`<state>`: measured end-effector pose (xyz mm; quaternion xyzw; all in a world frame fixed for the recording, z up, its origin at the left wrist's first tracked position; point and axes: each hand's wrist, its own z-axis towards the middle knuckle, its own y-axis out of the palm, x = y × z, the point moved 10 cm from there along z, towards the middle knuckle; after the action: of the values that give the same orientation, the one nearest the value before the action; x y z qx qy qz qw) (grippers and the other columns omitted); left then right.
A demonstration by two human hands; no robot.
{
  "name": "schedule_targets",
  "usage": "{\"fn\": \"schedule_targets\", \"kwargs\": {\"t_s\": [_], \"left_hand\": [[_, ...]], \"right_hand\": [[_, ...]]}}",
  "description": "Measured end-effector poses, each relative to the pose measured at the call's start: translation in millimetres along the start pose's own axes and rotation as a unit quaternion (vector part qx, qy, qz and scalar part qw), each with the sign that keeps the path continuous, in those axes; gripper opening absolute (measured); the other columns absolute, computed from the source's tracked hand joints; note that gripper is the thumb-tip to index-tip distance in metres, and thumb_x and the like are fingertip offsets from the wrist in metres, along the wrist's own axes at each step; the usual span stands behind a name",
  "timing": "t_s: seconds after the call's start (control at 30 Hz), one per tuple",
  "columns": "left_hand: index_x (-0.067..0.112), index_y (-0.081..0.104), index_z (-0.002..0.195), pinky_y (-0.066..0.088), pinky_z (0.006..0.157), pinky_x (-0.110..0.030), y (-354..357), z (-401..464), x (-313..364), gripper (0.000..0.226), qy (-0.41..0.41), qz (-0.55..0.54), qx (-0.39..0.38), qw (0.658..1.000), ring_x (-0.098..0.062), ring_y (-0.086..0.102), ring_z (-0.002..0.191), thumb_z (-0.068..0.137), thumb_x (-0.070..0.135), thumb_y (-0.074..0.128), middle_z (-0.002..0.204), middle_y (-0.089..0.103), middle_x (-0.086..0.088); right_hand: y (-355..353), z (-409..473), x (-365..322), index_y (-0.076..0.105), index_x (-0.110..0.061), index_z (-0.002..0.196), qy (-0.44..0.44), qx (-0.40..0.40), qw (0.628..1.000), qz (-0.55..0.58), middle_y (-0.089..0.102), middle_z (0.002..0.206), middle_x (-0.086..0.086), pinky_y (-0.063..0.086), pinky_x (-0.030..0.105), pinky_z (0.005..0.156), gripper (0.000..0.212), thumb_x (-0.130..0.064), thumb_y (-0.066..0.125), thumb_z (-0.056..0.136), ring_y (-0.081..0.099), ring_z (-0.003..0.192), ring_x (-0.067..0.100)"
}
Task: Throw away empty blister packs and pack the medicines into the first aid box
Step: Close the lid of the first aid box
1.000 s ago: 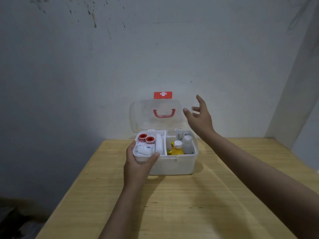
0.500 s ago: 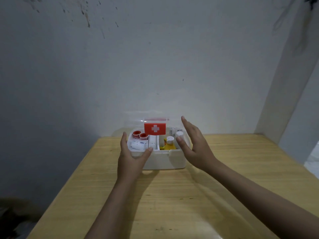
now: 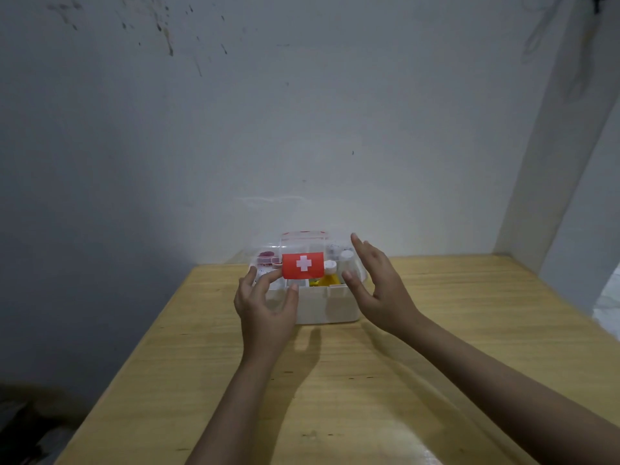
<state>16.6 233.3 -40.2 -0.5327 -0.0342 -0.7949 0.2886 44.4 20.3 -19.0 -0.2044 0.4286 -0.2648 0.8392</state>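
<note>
A white first aid box (image 3: 330,305) stands near the far edge of the wooden table (image 3: 369,380). Its clear lid (image 3: 302,250) is lowered over the box, with the red latch (image 3: 303,265) and its white cross facing me. Through the lid I see red-capped rolls at the left, a yellow bottle (image 3: 327,280) and white bottles at the right. My left hand (image 3: 266,305) is at the front left of the box, fingers spread, fingertips at the latch's left edge. My right hand (image 3: 379,286) hovers flat beside the box's right end, fingers apart, holding nothing.
A bare pale wall rises right behind the box. A wall corner stands at the right. The table's left edge drops off to a dark floor with a dim bundle (image 3: 30,421) at the lower left.
The lid has come down from upright to lie over the box. My right hand dropped from the raised lid to the box's right side. My left hand shifted from the front rim to the latch.
</note>
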Motion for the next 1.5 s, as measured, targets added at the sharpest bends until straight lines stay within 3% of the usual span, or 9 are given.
{"fn": "schedule_targets", "kwargs": {"t_s": [0.23,0.37,0.47,0.67,0.83,0.93,1.2,1.33,1.5], "left_hand": [[0.022,0.059,0.126,0.037,0.1,-0.038,2,-24,0,0.046,0.082,0.087,0.021,0.993,-0.023,0.02,0.141,0.081,0.028,0.065,0.151,0.031,-0.002],[0.017,0.059,0.127,0.045,0.097,-0.052,4,-33,-7,0.05,0.096,0.14,0.029,0.985,-0.028,0.029,0.136,0.079,0.03,0.061,0.149,0.036,-0.007],[0.013,0.058,0.126,0.052,0.086,-0.052,0,-38,-9,0.05,0.098,0.156,0.05,0.982,-0.029,0.035,0.13,0.078,0.023,0.068,0.144,0.036,-0.012],[0.028,0.029,0.144,0.044,0.096,-0.054,-2,-25,-8,0.071,0.113,0.205,0.033,0.972,-0.032,0.024,0.138,0.079,0.042,0.056,0.156,0.014,-0.009],[0.034,0.028,0.144,0.042,0.098,-0.053,2,-18,-13,0.068,0.126,0.236,0.005,0.964,-0.03,0.022,0.14,0.082,0.045,0.053,0.158,0.014,-0.005],[0.031,0.035,0.141,0.046,0.094,-0.051,0,-17,-17,0.064,0.128,0.241,0.005,0.962,-0.03,0.028,0.137,0.082,0.036,0.059,0.155,0.022,-0.008],[0.021,0.044,0.132,0.031,0.106,-0.058,1,-11,-7,0.054,0.166,0.237,0.006,0.957,-0.023,0.019,0.143,0.081,0.033,0.056,0.156,0.023,-0.002],[0.022,0.042,0.132,0.042,0.097,-0.059,1,-6,-6,0.054,0.174,0.228,0.01,0.958,-0.026,0.034,0.136,0.082,0.039,0.056,0.151,0.035,-0.004],[0.021,0.042,0.138,0.051,0.085,-0.048,-3,5,-4,0.067,0.2,0.238,0.01,0.95,-0.03,0.04,0.122,0.078,0.035,0.071,0.139,0.042,-0.01]], "right_hand": [[9,-14,5,0.014,-0.037,0.148,-0.011,-0.006,1.0,-0.014,0.025,0.157,0.002,0.026,0.029,0.11,0.066,-0.053,0.042,0.09,0.014,0.146,0.013],[13,-25,9,0.016,-0.034,0.148,-0.011,-0.009,0.999,-0.034,0.025,0.157,0.001,0.022,0.051,0.116,0.068,-0.058,0.037,0.088,0.013,0.147,0.016],[15,-29,11,0.018,-0.032,0.148,0.003,-0.01,0.999,-0.036,0.026,0.157,0.001,0.011,0.056,0.118,0.069,-0.06,0.035,0.087,0.012,0.147,0.016],[15,-30,14,0.017,-0.035,0.147,0.011,-0.002,0.999,-0.048,0.024,0.157,0.002,0.007,0.053,0.119,0.064,-0.052,0.04,0.09,0.013,0.147,0.016],[16,-31,18,0.024,-0.035,0.145,0.017,0.014,0.998,-0.054,0.025,0.157,0.003,0.012,0.058,0.117,0.06,-0.054,0.041,0.09,0.017,0.146,0.019],[10,-24,4,0.039,-0.021,0.137,-0.037,0.057,0.993,-0.096,0.02,0.158,0.006,0.012,0.054,0.113,0.057,-0.048,0.051,0.088,0.023,0.145,0.024],[26,-6,-24,0.052,-0.026,0.127,-0.097,0.045,0.981,-0.161,0.049,0.141,0.008,0.03,0.059,0.108,0.053,-0.052,0.058,0.081,0.033,0.138,0.033],[30,-5,-22,0.056,-0.025,0.123,-0.088,0.063,0.985,-0.134,0.051,0.137,0.01,0.035,0.05,0.107,0.054,-0.051,0.064,0.077,0.031,0.136,0.034],[30,-7,-23,0.056,-0.025,0.122,-0.081,0.073,0.988,-0.109,0.05,0.138,0.01,0.037,0.052,0.106,0.051,-0.05,0.061,0.078,0.03,0.137,0.035]]}}
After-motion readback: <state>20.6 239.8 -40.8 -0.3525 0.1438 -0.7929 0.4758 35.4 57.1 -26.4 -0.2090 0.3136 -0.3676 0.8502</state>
